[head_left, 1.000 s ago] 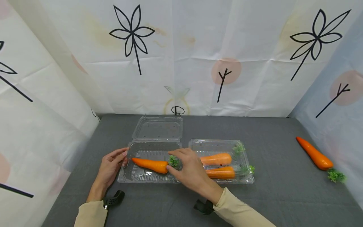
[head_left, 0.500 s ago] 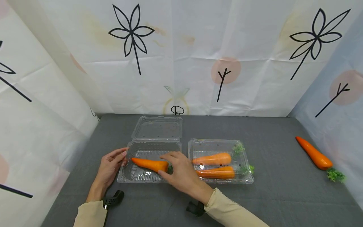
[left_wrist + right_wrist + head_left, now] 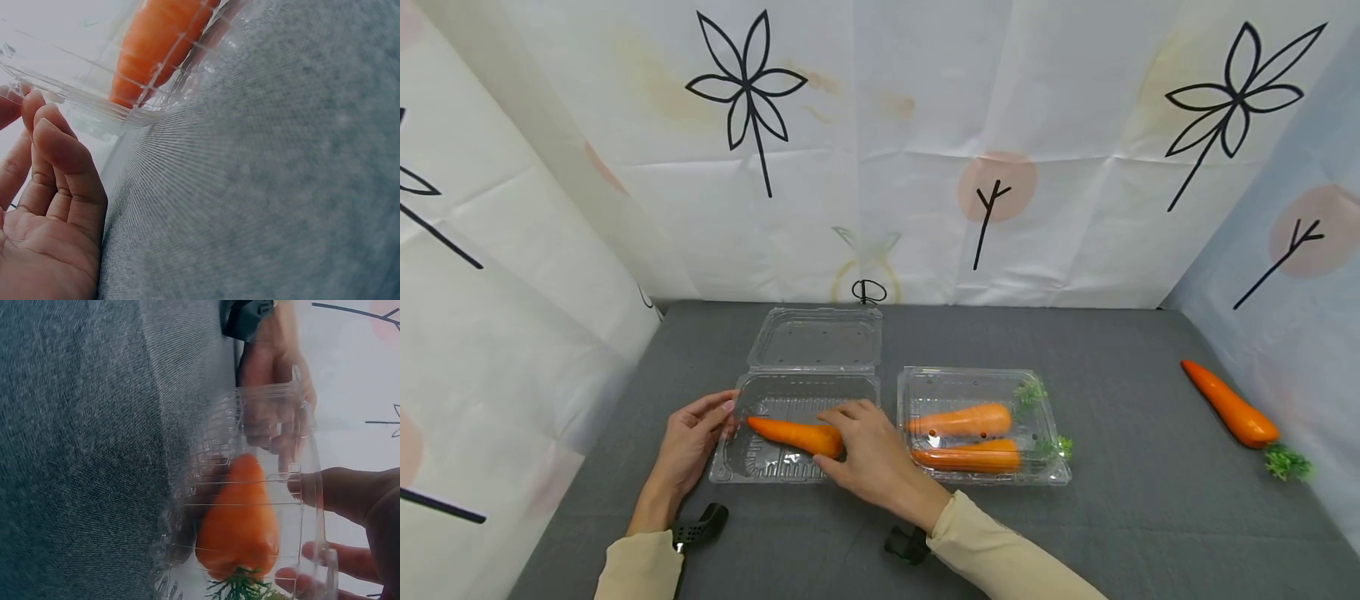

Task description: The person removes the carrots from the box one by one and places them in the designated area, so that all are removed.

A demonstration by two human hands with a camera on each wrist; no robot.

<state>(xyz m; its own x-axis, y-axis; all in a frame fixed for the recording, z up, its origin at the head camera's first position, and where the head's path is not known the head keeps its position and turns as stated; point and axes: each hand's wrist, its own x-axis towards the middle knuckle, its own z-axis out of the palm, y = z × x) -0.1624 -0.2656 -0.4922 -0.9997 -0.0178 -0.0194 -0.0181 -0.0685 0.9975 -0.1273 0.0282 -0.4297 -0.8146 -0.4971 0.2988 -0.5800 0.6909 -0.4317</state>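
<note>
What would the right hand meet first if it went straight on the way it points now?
Probably the carrot in the open container: in the head view, its thick end shows between the thumb and fingers of the right hand. How far below them it sits is unclear.

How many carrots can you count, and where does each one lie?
4: one carrot in the open box, partly behind the right hand; a back carrot and a front carrot in the closed box; a loose carrot at far right. None seems fully hidden.
</note>
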